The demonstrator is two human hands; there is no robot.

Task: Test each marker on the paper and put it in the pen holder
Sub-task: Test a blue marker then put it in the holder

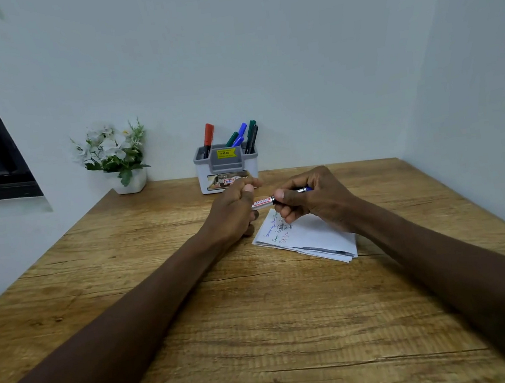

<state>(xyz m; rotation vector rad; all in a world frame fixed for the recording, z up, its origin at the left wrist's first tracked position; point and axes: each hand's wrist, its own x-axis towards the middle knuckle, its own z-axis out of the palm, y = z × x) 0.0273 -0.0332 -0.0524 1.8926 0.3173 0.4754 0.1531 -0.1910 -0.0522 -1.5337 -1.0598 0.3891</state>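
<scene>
We are holding one marker (262,202) level between both hands, just above the far left corner of the paper (320,240), near the middle of the wooden table (262,333). Our left hand (236,212) is curling round the marker's left end with the thumb pressing on top, and our right hand (313,203) is pinching the barrel, with a blue tip showing past the knuckles on the right. We are working the cap here, we judge, though we cannot tell whether it is coming off for the test or going back on after it, since the left fingers are hiding that end. The paper is lying flat under the right hand and is already carrying scribbles in green, blue, black and red at its left corner. The pen holder (202,178) is standing at the far edge against the wall, just beyond our left hand, and is already holding a red marker (208,136) on its left and a cluster of green, blue and dark ones (246,135) on its right. If the cap is coming off, the next move is calling for a short stroke on a bare patch of paper; if it is going on, we are needing a firm push home, then a reach forward to drop the marker upright into a free slot. A potted white flower (116,157) is sitting at the far left.
</scene>
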